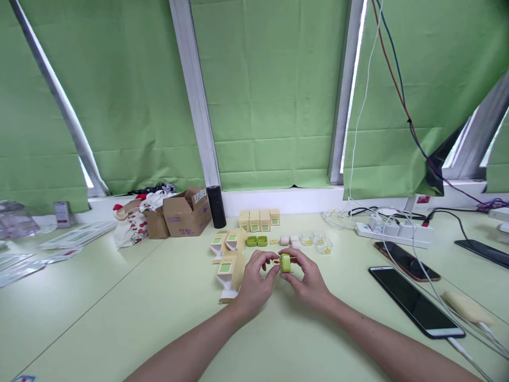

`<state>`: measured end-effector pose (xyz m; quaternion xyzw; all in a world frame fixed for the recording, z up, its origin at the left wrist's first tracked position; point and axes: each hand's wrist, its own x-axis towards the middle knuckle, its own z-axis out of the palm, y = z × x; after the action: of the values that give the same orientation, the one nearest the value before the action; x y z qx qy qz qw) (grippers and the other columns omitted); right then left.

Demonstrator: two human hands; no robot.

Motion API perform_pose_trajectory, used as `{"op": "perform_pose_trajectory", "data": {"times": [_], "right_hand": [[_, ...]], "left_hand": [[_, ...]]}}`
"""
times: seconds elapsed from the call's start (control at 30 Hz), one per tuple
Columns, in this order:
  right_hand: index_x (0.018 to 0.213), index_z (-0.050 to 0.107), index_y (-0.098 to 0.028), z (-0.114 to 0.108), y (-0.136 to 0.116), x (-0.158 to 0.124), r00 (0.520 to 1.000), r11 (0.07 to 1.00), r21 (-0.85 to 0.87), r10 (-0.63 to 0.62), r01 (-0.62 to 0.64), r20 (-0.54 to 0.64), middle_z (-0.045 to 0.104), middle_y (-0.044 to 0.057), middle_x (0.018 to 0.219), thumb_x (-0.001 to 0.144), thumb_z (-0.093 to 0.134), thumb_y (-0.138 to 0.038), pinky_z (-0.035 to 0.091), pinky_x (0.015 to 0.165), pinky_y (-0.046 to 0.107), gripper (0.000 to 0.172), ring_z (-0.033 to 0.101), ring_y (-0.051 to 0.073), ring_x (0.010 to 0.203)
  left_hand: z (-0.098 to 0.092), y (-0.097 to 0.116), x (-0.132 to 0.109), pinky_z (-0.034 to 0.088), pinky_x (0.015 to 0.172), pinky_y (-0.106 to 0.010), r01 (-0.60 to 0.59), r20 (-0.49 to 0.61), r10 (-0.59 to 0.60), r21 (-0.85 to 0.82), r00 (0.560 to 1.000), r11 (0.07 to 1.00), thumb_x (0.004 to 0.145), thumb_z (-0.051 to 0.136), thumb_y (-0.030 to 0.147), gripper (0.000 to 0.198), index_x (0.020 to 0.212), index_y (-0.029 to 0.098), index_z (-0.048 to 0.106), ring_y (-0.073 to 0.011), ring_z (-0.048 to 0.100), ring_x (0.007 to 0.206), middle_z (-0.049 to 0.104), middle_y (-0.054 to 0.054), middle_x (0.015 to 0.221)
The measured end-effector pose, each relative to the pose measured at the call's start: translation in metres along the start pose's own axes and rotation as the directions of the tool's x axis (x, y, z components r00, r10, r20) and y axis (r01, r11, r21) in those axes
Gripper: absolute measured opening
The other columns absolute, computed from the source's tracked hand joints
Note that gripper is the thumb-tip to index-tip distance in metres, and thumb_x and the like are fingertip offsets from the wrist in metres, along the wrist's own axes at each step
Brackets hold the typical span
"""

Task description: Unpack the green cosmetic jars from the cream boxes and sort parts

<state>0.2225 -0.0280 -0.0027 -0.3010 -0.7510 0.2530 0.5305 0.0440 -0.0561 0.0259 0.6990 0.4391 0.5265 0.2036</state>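
Pale green table (159, 307), left hand (254, 281) and right hand (310, 281), fingers of both pinched on green case (285, 262)

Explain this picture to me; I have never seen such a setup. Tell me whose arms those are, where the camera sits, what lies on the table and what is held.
There is no machine: a person wears a camera on the head, looking down at their own arms. The left hand and right hand together pinch a small green case above a pale table. Nearby lie open cartons, a row of small boxes and clear cups. To the right are a phone and a power strip; green curtains hang behind.
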Motion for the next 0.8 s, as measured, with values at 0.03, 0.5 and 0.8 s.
{"op": "perform_pose_trajectory", "data": {"times": [0.03,0.5,0.8], "right_hand": [[0.127,0.059,-0.026,-0.0002,0.0002,0.0001,1.000,1.000,0.001,-0.002,0.002,-0.001,0.068,0.007,0.125,0.086,0.066,-0.020,0.055,0.099,0.043,0.042,0.066,0.025,0.110],[0.127,0.059,-0.026,-0.0003,0.0007,-0.0025,0.993,0.991,-0.059,-0.118,0.118,0.002,0.069,0.008,0.120,0.086,0.067,-0.020,0.057,0.094,0.040,0.042,0.067,0.025,0.107],[0.127,0.059,-0.026,-0.0008,0.0030,-0.0038,0.993,0.991,-0.073,-0.114,0.116,0.029,0.068,0.009,0.116,0.087,0.066,-0.021,0.057,0.092,0.040,0.041,0.067,0.026,0.105]], "left_hand": [[-0.0002,0.0006,0.0001,0.049,0.081,-0.033,-0.008,0.001,0.008,0.007,1.000,1.000,0.090,0.064,0.025,0.013,0.102,0.022,0.069,-0.0190,0.058,0.087,0.066,-0.005,0.099],[0.0020,-0.0037,-0.0012,0.050,0.073,-0.030,0.045,0.015,-0.045,-0.039,0.999,0.998,0.091,0.061,0.027,0.011,0.088,0.019,0.067,-0.0170,0.062,0.078,0.067,-0.003,0.085],[0.0045,-0.0082,-0.0025,0.050,0.072,-0.030,0.122,0.042,-0.119,-0.096,0.992,0.988,0.088,0.064,0.028,0.011,0.085,0.018,0.068,-0.0177,0.065,0.077,0.072,-0.004,0.083]]}}
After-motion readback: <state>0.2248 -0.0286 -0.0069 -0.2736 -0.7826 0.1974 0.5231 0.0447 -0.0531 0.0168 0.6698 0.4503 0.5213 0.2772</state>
